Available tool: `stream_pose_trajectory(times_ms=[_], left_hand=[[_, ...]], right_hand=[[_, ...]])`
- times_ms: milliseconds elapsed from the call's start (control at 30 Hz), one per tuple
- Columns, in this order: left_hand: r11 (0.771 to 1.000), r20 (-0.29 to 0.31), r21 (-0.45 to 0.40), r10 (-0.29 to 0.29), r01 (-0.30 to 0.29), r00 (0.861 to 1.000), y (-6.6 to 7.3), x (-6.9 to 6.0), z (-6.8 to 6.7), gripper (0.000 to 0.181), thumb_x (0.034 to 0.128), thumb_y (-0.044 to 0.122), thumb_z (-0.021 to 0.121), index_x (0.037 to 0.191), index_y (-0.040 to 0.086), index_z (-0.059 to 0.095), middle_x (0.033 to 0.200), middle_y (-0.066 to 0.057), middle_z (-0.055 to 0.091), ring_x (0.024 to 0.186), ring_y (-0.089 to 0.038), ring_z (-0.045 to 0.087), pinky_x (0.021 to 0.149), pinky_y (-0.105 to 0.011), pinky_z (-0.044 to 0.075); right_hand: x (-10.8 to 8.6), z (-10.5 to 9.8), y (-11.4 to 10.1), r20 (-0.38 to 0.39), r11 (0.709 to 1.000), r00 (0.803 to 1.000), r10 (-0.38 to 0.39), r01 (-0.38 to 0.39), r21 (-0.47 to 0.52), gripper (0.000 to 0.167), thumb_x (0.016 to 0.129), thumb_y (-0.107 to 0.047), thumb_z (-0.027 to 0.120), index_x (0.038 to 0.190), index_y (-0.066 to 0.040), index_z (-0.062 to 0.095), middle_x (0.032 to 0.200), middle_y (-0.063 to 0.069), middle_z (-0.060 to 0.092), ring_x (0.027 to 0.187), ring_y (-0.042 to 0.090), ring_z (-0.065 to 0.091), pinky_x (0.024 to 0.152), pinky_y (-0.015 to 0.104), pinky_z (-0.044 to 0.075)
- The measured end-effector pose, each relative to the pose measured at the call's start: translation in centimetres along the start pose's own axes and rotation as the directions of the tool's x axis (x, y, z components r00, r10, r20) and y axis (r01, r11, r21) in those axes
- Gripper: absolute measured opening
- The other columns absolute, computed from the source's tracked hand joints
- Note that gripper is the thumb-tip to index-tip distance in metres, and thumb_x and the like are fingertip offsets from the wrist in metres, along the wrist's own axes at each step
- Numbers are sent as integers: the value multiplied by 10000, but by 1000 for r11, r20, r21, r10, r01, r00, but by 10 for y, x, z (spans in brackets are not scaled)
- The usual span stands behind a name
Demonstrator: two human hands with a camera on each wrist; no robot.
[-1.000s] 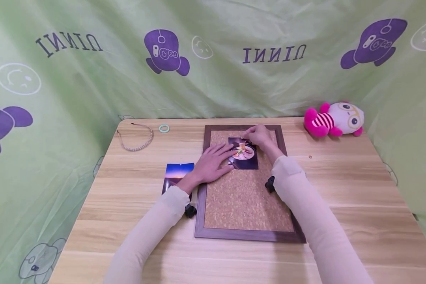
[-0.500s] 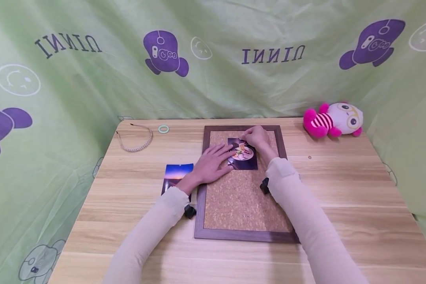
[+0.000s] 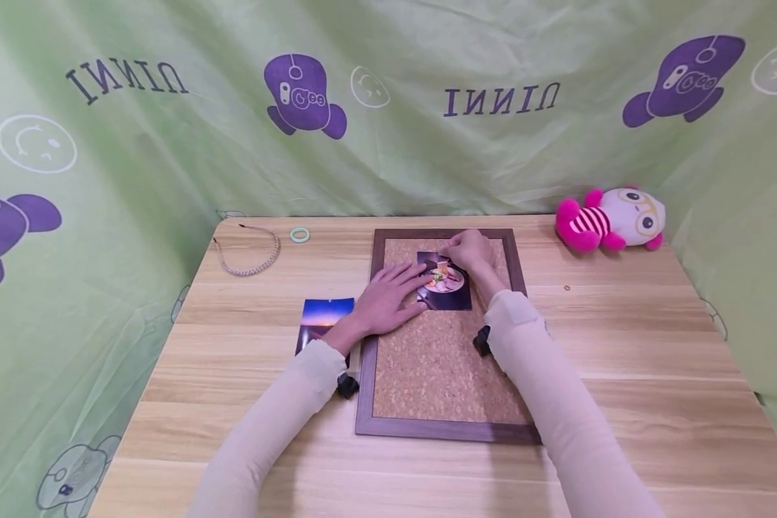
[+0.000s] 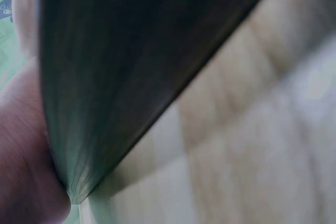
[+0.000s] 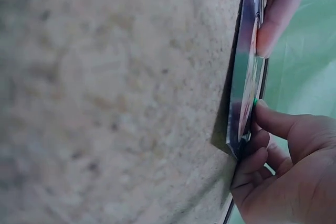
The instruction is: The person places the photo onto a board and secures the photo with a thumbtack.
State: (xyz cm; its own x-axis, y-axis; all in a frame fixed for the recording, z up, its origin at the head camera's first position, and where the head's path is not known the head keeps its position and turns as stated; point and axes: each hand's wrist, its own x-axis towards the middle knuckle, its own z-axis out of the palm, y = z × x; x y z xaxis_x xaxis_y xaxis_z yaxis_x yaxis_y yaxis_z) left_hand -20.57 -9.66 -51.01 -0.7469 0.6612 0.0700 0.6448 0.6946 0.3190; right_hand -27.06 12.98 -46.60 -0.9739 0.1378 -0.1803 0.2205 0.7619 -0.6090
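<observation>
A corkboard [image 3: 434, 367] with a dark wooden frame lies on the table. On its upper half lies a photo of a plate of food [image 3: 450, 296]. My left hand [image 3: 388, 295] rests with spread fingers on the photo's left side; its palm edge lies over the frame. At the photo's top edge my right hand [image 3: 473, 252] curls its fingers and pinches a small green thing [image 5: 255, 101], mostly hidden by the fingertips. The photo's near corner stands slightly off the cork in the right wrist view. Dark frame edge [image 4: 131, 40] fills much of the left wrist view.
A sunset photo [image 3: 326, 313] lies left of the board, partly under my left wrist. Farther back are a beaded headband [image 3: 252, 272] and a mint-green ring [image 3: 300, 235]. A pink-and-white plush toy [image 3: 609, 219] lies at the back right, and a tiny ring [image 3: 566, 288] nearer.
My right wrist and forearm have shifted a little left, while the right fingertips stay at the photo's top edge. The left hand and the photo have not visibly moved.
</observation>
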Motion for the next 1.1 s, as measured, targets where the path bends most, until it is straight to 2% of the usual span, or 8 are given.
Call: stream_pose_trajectory(times_ms=[367,433,600,733,900,1100], left_hand=[[1000,12,8,1,-1,1000,-1,0,3,647,1128,495,558,1706,218,470,1812,-25,342,1696,-306,241,1388,-511,146],[1000,14,6,-2,1,1000,-1,-1,3,648,1128,497,557,1707,221,467,1815,-20,335,1697,-303,236,1390,-503,137],[1000,11,10,-4,4,1000,-4,-2,4,653,1128,507,552,1714,234,455,1820,-3,324,1699,-291,232,1393,-487,122],[1000,10,8,0,0,1000,-4,-2,4,655,1127,506,553,1713,231,456,1817,-11,331,1697,-300,237,1393,-496,125],[1000,4,12,-2,1,1000,-3,-1,2,653,1129,508,546,1713,231,455,1818,-11,330,1699,-298,234,1392,-494,126],[1000,6,11,4,-4,1000,-1,0,1,653,1135,500,537,1720,227,441,1821,-18,321,1700,-298,229,1393,-480,116]], right_hand=[[-1,7,4,-59,1000,998,-2,2,3,221,960,-329,862,984,-110,867,1083,132,829,1071,368,731,903,521,551],[5,11,9,-61,1000,998,-23,23,6,220,951,-347,870,959,-127,865,1039,106,833,1032,339,739,864,487,560],[2,13,9,-92,998,994,-63,65,20,186,949,-309,870,951,-124,861,1010,99,830,1007,330,742,838,464,565],[-5,11,3,-107,997,992,-69,73,39,176,958,-260,858,953,-83,849,1008,124,825,1018,350,735,872,482,559],[-5,7,3,-100,994,991,-88,94,53,188,972,-225,845,966,-36,845,1026,165,825,1045,388,737,944,515,552],[-2,3,5,-79,995,993,-83,87,46,192,972,-224,831,974,-33,843,1064,173,824,1092,395,735,1002,519,550]])
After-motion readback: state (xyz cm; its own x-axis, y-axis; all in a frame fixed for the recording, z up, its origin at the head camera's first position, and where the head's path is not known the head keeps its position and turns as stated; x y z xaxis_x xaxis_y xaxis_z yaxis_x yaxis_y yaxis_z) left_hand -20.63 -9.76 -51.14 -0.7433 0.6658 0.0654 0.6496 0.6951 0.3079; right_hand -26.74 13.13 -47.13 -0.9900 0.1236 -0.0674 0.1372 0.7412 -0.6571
